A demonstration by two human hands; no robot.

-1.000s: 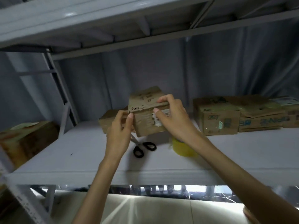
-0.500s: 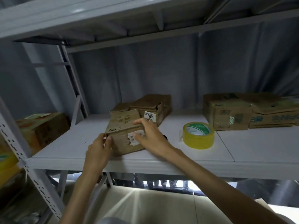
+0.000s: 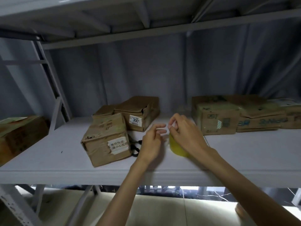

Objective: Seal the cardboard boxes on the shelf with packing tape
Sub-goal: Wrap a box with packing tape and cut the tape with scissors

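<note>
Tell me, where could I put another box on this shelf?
Bare shelf lies right of the yellow tape roll, before the right-hand boxes. More lies left of the front box. Crowded: around the hands and scissors.

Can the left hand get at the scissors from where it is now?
Probably yes. The left hand hangs right beside the scissors, holding nothing. Only their black handles show, between the front box and the hand; the blades are hidden, so the fingers would take the handles.

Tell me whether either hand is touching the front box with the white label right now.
No, both the left hand and the right hand are at the yellow tape roll, clear of the front box.
</note>
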